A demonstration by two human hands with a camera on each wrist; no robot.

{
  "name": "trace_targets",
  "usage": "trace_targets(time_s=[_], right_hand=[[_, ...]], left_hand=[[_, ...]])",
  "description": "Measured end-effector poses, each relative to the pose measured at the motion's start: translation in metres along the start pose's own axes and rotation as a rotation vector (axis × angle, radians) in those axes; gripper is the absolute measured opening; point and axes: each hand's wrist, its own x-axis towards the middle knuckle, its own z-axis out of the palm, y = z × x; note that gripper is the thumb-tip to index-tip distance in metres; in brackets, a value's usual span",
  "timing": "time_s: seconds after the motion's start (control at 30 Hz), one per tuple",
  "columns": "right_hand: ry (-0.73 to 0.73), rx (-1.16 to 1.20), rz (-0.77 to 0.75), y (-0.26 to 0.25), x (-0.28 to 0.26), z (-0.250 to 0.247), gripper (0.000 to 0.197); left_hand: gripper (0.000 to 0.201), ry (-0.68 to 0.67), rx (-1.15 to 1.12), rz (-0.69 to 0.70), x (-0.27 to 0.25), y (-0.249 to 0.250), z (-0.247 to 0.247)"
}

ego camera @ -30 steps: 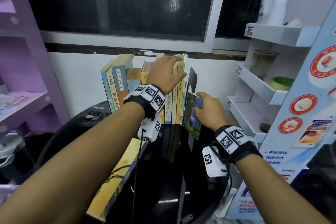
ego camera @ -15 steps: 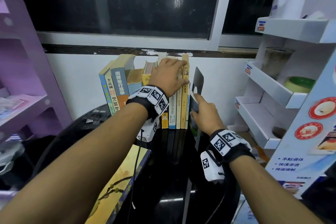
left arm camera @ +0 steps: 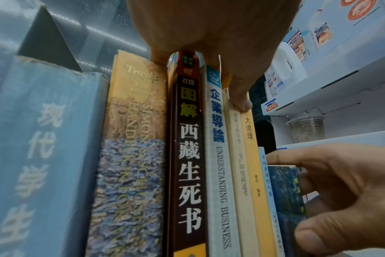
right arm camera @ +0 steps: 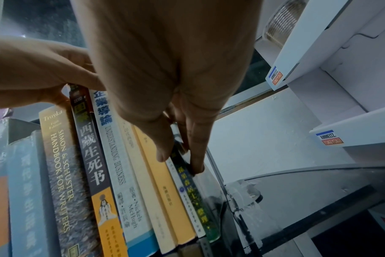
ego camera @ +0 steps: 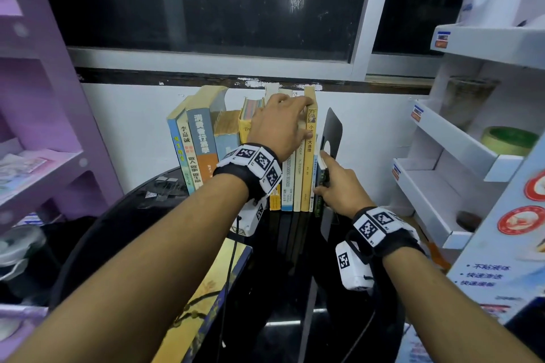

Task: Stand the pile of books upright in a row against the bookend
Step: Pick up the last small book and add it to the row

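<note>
green book (right arm camera: 196,205) between right fingers (right arm camera: 195,153), beside bookend (ego camera: 333,130)

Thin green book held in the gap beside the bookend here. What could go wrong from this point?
1. The green book sits in a tight gap beside the bookend; the right hand pinching it could buckle its cover or shove the bookend aside.
2. If the left hand releases the standing row, its tilted left-end books may slide.

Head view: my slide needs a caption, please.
Left hand grips upright books while right hand holds a green book beside the bookend.
</note>
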Motion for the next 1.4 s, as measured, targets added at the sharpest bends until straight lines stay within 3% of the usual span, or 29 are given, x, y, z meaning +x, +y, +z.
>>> trace_targets(time_s=[0.3, 1.03, 1.4], right_hand=[[-0.014, 0.018, -0.006, 0.005, 0.013, 0.0, 0.067], [-0.025, -0.002, 0.024, 0.014, 0.024, 0.005, 0.086], [-0.029, -0.033, 0.015, 0.008, 0.02, 0.004, 0.075]], left_hand=[[0.058, 0.012, 0.057, 0.025, 0.0, -0.002, 0.003], [0.055, 0.029, 0.068, 0.044, -0.002, -0.003, 0.004], [0.056, 0.035, 0.07, 0.058, -0.001, -0.006, 0.007]])
